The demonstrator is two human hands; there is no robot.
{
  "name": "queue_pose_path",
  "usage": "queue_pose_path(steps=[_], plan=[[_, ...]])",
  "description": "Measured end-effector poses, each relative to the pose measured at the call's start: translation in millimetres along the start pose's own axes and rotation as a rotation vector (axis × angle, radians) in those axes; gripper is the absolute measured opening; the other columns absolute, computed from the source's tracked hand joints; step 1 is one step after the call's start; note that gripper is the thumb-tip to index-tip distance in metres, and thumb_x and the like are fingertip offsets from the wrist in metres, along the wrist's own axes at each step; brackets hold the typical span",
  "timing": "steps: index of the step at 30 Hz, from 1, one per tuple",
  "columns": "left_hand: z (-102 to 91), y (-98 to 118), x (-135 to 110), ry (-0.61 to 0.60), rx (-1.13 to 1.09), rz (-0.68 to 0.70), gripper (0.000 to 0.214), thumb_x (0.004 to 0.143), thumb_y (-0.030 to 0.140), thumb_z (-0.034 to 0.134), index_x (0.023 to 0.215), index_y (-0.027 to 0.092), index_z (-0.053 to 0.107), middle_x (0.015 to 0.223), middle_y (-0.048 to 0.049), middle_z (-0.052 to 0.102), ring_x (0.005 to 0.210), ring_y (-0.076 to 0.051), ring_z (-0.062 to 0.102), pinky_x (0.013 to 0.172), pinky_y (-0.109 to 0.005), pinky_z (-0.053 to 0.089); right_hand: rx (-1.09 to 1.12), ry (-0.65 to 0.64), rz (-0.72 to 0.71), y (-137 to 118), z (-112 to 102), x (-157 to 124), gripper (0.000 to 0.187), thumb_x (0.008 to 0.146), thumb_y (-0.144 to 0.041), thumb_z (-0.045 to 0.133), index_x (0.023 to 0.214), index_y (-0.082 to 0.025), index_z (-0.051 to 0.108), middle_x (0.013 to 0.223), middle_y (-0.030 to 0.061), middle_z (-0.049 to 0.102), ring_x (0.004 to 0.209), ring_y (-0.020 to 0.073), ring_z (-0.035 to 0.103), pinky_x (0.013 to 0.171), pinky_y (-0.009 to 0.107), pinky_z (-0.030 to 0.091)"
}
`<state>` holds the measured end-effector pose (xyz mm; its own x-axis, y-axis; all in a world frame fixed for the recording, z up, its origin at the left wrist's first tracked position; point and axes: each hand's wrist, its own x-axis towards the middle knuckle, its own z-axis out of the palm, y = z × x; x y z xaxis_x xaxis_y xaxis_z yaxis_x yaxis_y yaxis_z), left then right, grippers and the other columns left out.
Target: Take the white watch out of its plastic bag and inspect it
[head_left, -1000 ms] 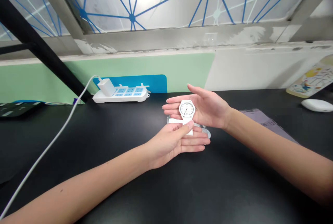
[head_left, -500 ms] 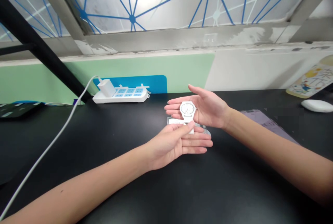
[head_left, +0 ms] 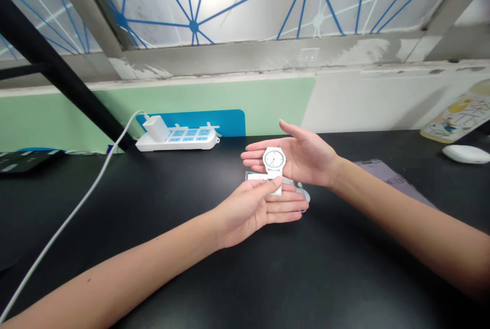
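A white wristwatch with a round dial faces up between my hands. My left hand grips its white strap under the thumb, the other fingers stretched out flat beneath. Just behind, my right hand is open, palm up, with its fingers straight and thumb raised. The watch case lies over those fingers; whether it rests its weight on them I cannot tell. Under the hands, a clear plastic packet is partly hidden on the black desk.
A white power strip with a plugged-in charger stands at the back left, its white cable running forward. To the right are a purplish sheet, a white mouse-shaped object and a yellowish bottle. A black bar slants at left.
My left hand and the watch have shifted very slightly left and up. A little more of the packet and a small beaded chain shows past my left fingertips. The grip looks the same.
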<state>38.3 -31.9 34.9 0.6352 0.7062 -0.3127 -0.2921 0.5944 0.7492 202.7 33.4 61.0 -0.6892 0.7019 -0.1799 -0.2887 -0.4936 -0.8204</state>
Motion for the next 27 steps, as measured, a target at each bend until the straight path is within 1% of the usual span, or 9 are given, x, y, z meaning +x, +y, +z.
queue_pose_path(steps=[5, 7, 9, 11, 13, 15, 17, 23, 27], plan=[[1.1, 6.4, -0.9, -0.002, 0.040, 0.020, 0.026, 0.100, 0.024, 0.051, 0.108, 0.003, 0.064, 0.114, -0.0249, 0.068, 0.109, -0.029, 0.068, 0.099, -0.041, 0.051, -0.058, -0.015, -0.033, 1.9, 1.4, 1.6, 0.067, 0.094, -0.061, 0.036, 0.121, -0.005, 0.062, 0.130, 0.0212, 0.063, 0.115, 0.0286, 0.064, 0.106, 0.044, 0.045], [0.6, 14.5, -2.0, 0.007, 0.117, 0.039, 0.024, 0.098, 0.023, 0.053, 0.107, 0.004, 0.064, 0.111, -0.0230, 0.070, 0.105, -0.027, 0.069, 0.097, -0.040, 0.052, -0.221, 0.047, -0.138, 1.1, 3.1, 1.6, 0.062, 0.093, -0.061, 0.039, 0.116, -0.010, 0.066, 0.124, 0.0172, 0.067, 0.111, 0.0279, 0.065, 0.101, 0.045, 0.048], [-2.3, 24.3, -3.3, 0.030, 0.252, 0.100, 0.024, 0.097, 0.025, 0.054, 0.104, 0.005, 0.065, 0.108, -0.0201, 0.072, 0.101, -0.026, 0.071, 0.093, -0.040, 0.054, -0.534, 0.174, -0.353, -2.1, 4.6, -1.6, 0.052, 0.094, -0.058, 0.044, 0.111, -0.016, 0.070, 0.115, 0.0120, 0.072, 0.106, 0.0262, 0.067, 0.096, 0.043, 0.051], [-8.4, 32.8, -4.2, 0.097, 0.504, 0.223, 0.024, 0.096, 0.029, 0.055, 0.102, 0.008, 0.066, 0.103, -0.0155, 0.073, 0.096, -0.024, 0.072, 0.087, -0.038, 0.056, -0.967, 0.296, -0.593, -7.1, 4.8, -9.5, 0.039, 0.093, -0.051, 0.053, 0.110, -0.021, 0.072, 0.109, 0.0072, 0.074, 0.100, 0.0242, 0.068, 0.091, 0.039, 0.052], [-16.6, 37.4, -4.5, 0.205, 0.934, 0.468, 0.019, 0.094, 0.027, 0.056, 0.097, 0.013, 0.068, 0.096, -0.0095, 0.073, 0.089, -0.022, 0.071, 0.080, -0.034, 0.055, -1.370, 0.321, -0.736, -10.8, 2.8, -21.7, 0.030, 0.090, -0.042, 0.060, 0.112, -0.026, 0.072, 0.108, 0.0034, 0.075, 0.096, 0.0229, 0.068, 0.086, 0.036, 0.052], [-25.1, 36.6, -4.0, 0.284, 1.384, 0.663, 0.017, 0.093, 0.024, 0.053, 0.098, 0.015, 0.067, 0.091, -0.0062, 0.072, 0.083, -0.021, 0.068, 0.077, -0.034, 0.053, -1.553, 0.254, -0.778, -9.2, -1.1, -36.1, 0.026, 0.091, -0.036, 0.059, 0.112, -0.028, 0.073, 0.105, 0.0013, 0.075, 0.091, 0.0211, 0.070, 0.081, 0.033, 0.054], [-31.8, 30.9, -2.4, 0.276, 1.643, 0.727, 0.022, 0.094, 0.021, 0.048, 0.107, 0.016, 0.065, 0.095, -0.0072, 0.071, 0.083, -0.022, 0.067, 0.077, -0.035, 0.051, -1.624, 0.174, -0.773, -0.5, -6.2, -50.6, 0.030, 0.091, -0.032, 0.059, 0.119, -0.029, 0.069, 0.114, 0.0016, 0.073, 0.098, 0.0220, 0.069, 0.086, 0.035, 0.055], [-37.7, 6.1, 5.9, 0.141, 1.726, 0.761, 0.035, 0.096, 0.024, 0.047, 0.130, 0.020, 0.056, 0.134, -0.0097, 0.060, 0.126, -0.028, 0.055, 0.106, -0.044, 0.039, -1.718, 0.205, -0.736, 40.5, -22.6, -83.7, 0.040, 0.093, -0.020, 0.052, 0.132, -0.030, 0.061, 0.131, 0.0066, 0.064, 0.113, 0.0240, 0.065, 0.093, 0.040, 0.055], [-38.5, -1.1, 8.3, 0.049, 1.683, 0.684, 0.056, 0.094, 0.037, 0.055, 0.145, 0.019, 0.040, 0.150, -0.0124, 0.044, 0.141, -0.028, 0.037, 0.115, -0.045, 0.028, -1.751, 0.235, -0.791, 46.6, -31.6, -94.2, 0.042, 0.093, -0.015, 0.052, 0.133, -0.026, 0.059, 0.130, 0.0102, 0.064, 0.115, 0.0235, 0.064, 0.093, 0.038, 0.055]])
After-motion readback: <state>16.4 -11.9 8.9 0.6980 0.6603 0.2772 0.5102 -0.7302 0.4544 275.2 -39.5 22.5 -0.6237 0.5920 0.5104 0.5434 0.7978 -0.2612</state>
